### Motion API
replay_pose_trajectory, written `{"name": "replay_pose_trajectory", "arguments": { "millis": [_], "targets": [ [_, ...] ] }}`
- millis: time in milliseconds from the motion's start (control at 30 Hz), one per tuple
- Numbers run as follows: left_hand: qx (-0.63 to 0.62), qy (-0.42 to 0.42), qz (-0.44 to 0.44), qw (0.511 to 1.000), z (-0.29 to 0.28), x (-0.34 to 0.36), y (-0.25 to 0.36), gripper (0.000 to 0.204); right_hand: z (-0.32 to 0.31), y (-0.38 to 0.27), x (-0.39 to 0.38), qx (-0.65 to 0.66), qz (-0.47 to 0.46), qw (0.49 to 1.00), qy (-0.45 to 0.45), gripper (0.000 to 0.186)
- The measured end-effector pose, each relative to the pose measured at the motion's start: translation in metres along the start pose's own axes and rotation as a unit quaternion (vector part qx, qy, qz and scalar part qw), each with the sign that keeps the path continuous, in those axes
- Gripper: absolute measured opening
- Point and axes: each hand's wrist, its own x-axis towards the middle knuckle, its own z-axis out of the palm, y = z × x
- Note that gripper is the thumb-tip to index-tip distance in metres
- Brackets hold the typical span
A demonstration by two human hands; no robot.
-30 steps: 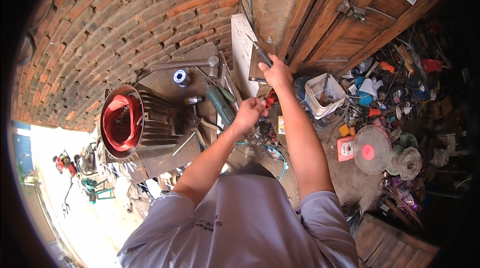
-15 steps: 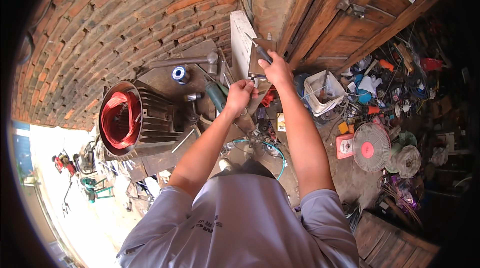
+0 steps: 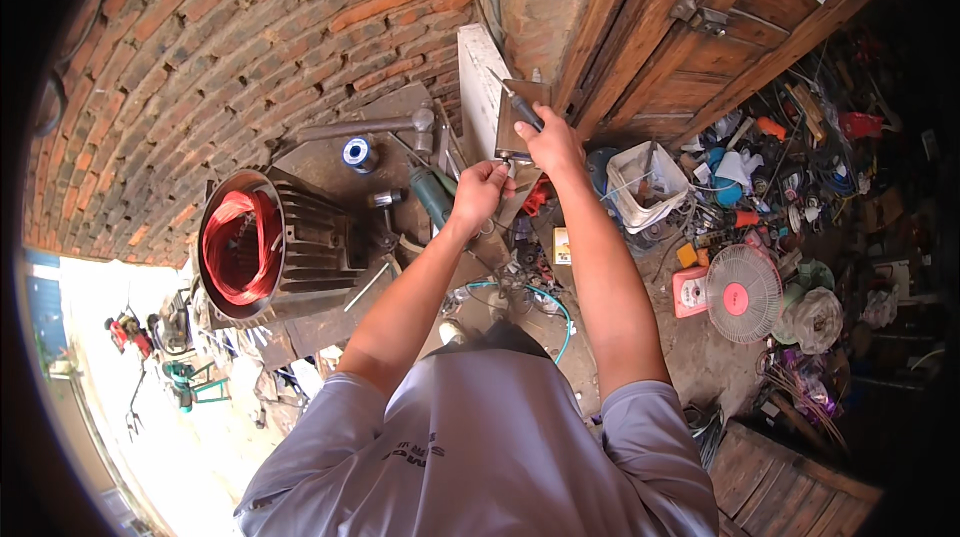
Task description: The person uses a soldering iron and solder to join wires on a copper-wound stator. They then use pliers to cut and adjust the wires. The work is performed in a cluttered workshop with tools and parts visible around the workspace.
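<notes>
My right hand (image 3: 555, 144) is closed around a dark-handled tool with a thin pointed metal tip (image 3: 518, 102). The tip points up and left, over a flat brown metal box (image 3: 513, 135) beside a white board (image 3: 479, 77). Just below the box, my left hand (image 3: 482, 194) pinches a small piece, mostly hidden by the fingers. Left of that hand lies a green power tool (image 3: 430, 194). On the bench are a long-handled hammer (image 3: 424, 127) and a blue-and-white spool (image 3: 358, 154). A ribbed motor housing (image 3: 318, 247) stands at the left, with red wire coils (image 3: 222, 247) inside.
A brick wall (image 3: 250, 67) rises behind the bench, and a wooden door (image 3: 670, 47) stands at the right. Right of my arm are a white bin (image 3: 645, 182), a pink fan (image 3: 742, 294) and heaped parts. A light-blue hose (image 3: 567, 322) curves across the floor.
Both hands keep almost the same place and grip. The view has shifted very slightly, and no object has visibly been moved.
</notes>
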Motion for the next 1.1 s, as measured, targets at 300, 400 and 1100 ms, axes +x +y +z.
{"name": "replay_pose_trajectory", "arguments": {
  "millis": [300, 400, 1100],
  "targets": [
    [0.009, 0.02, 0.004, 1.0, 0.003, 0.002, -0.004, 0.025, 0.001, 0.001, 0.0, 0.011, -0.001, 1.0, -0.003, 0.06],
    [0.018, 0.034, 0.002, 0.999, 0.005, 0.003, -0.003, 0.025, 0.001, 0.003, 0.001, 0.003, -0.012, 1.0, 0.007, 0.06],
    [0.06, 0.011, 0.011, 0.998, -0.002, 0.008, 0.013, 0.049, -0.002, 0.004, -0.001, 0.012, -0.016, 1.0, -0.012, 0.062]
  ]
}}
